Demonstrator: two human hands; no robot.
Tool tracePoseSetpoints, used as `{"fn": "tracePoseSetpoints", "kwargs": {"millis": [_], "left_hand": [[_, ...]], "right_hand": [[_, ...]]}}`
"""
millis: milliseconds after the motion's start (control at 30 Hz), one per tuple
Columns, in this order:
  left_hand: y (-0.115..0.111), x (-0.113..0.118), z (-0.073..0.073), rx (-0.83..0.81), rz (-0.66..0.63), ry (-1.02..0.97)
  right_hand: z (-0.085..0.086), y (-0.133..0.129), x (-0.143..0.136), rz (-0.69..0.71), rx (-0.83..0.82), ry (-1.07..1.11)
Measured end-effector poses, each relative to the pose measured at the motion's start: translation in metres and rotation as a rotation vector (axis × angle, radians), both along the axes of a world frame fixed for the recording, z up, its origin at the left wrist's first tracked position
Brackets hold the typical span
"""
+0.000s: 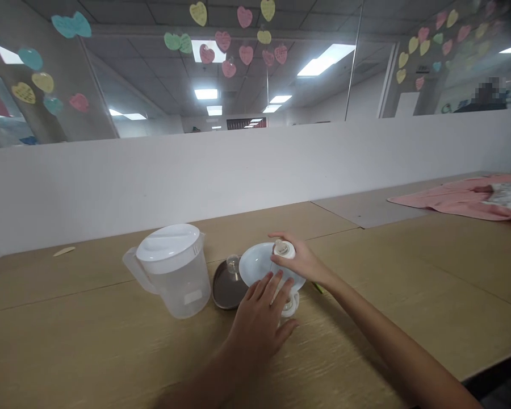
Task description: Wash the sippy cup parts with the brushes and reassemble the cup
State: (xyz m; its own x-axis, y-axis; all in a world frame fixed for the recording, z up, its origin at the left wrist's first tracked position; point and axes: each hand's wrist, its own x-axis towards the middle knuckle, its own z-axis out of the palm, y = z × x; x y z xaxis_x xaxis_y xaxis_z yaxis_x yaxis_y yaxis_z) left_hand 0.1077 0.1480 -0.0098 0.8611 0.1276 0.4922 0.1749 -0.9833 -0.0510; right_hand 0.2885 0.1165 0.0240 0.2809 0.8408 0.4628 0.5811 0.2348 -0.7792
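Note:
My right hand (300, 260) is wrapped round a white round-topped item (284, 249), held over the right part of a pale blue-white bowl (253, 262). My left hand (262, 315) is spread with its fingers apart, palm down, at the bowl's near edge. Partly behind its fingers is a small white object (292, 305), perhaps a cup or lid. Left of the bowl lies a dark tray (227, 291), with a small clear cup (233, 263) at its far side.
A translucent pitcher (185, 287) with a white lid and handle stands left of the tray. Something green (318, 287) lies under my right forearm. A thin pale piece (63, 251) lies far left. Pink cloth (451, 196) is at the far right, before a white partition (247, 176).

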Motion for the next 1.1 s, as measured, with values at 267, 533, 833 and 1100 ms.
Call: {"fn": "tracePoseSetpoints", "kwargs": {"millis": [267,533,833,1100], "left_hand": [[0.010,0.005,-0.038,-0.028,-0.149,-0.303],[0.015,0.003,-0.065,-0.065,-0.102,-0.349],[0.019,0.001,-0.074,-0.237,-0.181,-0.403],[0.019,0.002,-0.084,-0.458,-0.100,-0.564]], "right_hand": [[-0.068,-0.007,-0.008,-0.049,0.203,0.436],[-0.080,-0.012,-0.031,-0.017,0.289,0.216],[-0.094,-0.016,-0.038,-0.119,0.400,0.095],[-0.093,-0.017,-0.038,-0.093,0.453,-0.051]]}}
